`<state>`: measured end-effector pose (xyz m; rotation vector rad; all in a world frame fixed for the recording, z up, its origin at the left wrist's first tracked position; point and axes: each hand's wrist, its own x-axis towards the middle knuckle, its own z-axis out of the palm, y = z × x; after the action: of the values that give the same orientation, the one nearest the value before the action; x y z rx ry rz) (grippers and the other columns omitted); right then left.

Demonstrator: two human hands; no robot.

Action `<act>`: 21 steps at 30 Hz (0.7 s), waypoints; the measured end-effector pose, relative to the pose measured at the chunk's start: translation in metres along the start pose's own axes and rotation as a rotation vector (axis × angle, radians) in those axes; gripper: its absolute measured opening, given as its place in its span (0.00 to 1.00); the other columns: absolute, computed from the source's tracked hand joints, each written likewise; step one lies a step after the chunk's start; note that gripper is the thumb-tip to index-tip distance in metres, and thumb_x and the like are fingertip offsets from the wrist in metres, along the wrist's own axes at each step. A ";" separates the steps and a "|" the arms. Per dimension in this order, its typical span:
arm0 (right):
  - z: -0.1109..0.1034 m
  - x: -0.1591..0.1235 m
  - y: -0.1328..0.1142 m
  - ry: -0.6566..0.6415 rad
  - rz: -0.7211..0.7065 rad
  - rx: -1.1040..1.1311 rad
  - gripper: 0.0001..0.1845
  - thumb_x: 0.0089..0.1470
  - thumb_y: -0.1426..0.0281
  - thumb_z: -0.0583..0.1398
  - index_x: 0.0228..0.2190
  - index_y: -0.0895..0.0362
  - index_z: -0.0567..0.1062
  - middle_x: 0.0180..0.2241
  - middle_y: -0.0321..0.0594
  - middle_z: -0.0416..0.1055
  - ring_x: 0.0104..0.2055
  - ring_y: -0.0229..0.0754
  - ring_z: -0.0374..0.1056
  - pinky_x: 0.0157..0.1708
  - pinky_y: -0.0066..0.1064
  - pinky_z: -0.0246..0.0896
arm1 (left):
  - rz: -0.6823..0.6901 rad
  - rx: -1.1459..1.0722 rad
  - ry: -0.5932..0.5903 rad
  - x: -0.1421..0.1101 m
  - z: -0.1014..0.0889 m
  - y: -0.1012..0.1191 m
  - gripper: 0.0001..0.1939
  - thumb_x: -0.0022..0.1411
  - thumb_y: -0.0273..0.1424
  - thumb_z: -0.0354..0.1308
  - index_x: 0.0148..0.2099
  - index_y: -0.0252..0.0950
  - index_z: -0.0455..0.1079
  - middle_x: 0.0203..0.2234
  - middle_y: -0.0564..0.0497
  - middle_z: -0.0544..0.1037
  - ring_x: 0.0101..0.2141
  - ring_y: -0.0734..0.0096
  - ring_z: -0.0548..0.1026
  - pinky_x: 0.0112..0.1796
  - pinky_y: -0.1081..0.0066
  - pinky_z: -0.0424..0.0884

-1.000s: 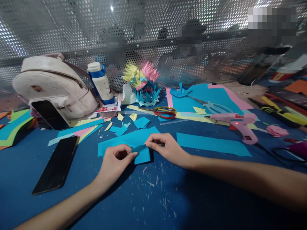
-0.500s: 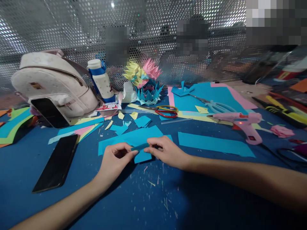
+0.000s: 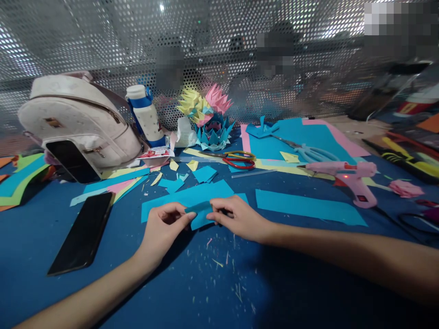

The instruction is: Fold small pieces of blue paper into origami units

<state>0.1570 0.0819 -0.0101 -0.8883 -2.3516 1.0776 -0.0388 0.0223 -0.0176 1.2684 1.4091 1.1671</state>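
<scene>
My left hand point(image 3: 164, 228) and my right hand point(image 3: 236, 217) meet at the middle of the dark blue table. Both pinch the same small folded piece of blue paper point(image 3: 200, 214), one at each end. Under and behind it lies a larger blue sheet point(image 3: 185, 198). A long blue strip point(image 3: 308, 208) lies to the right of my right hand. Small paper scraps dot the table in front of my hands.
A black phone point(image 3: 84, 233) lies at the left. Behind it stand a white backpack point(image 3: 75, 123), a bottle point(image 3: 146, 116) and a paper flower point(image 3: 207, 119). Red-handled scissors point(image 3: 236, 161), blue scissors point(image 3: 305, 153) and a pink glue gun point(image 3: 346, 176) lie behind. A perforated metal screen point(image 3: 103, 41) closes the back.
The folded blue piece has tipped up between my fingers and shows more of its face. My hands have stayed in nearly the same spot.
</scene>
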 end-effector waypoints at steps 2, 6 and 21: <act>0.000 0.000 0.000 -0.011 -0.006 -0.015 0.19 0.59 0.65 0.56 0.19 0.58 0.61 0.18 0.30 0.59 0.20 0.30 0.54 0.22 0.24 0.43 | -0.001 -0.003 0.000 0.000 0.000 0.000 0.11 0.52 0.33 0.65 0.23 0.35 0.69 0.14 0.56 0.72 0.18 0.77 0.68 0.23 0.78 0.63; 0.000 0.001 0.001 -0.042 -0.002 0.051 0.17 0.58 0.65 0.57 0.20 0.58 0.64 0.18 0.32 0.64 0.21 0.32 0.58 0.22 0.24 0.47 | -0.004 0.002 0.006 0.000 -0.002 0.002 0.11 0.53 0.33 0.64 0.23 0.34 0.69 0.14 0.56 0.71 0.19 0.77 0.68 0.23 0.77 0.62; -0.001 -0.001 -0.002 -0.047 0.001 0.229 0.21 0.61 0.65 0.54 0.18 0.59 0.67 0.14 0.31 0.62 0.17 0.31 0.59 0.22 0.23 0.54 | -0.006 0.013 0.020 0.000 -0.001 0.004 0.12 0.52 0.34 0.64 0.22 0.35 0.67 0.13 0.55 0.70 0.18 0.75 0.67 0.22 0.76 0.62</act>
<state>0.1582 0.0809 -0.0080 -0.7869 -2.2079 1.3488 -0.0390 0.0222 -0.0135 1.2643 1.4360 1.1716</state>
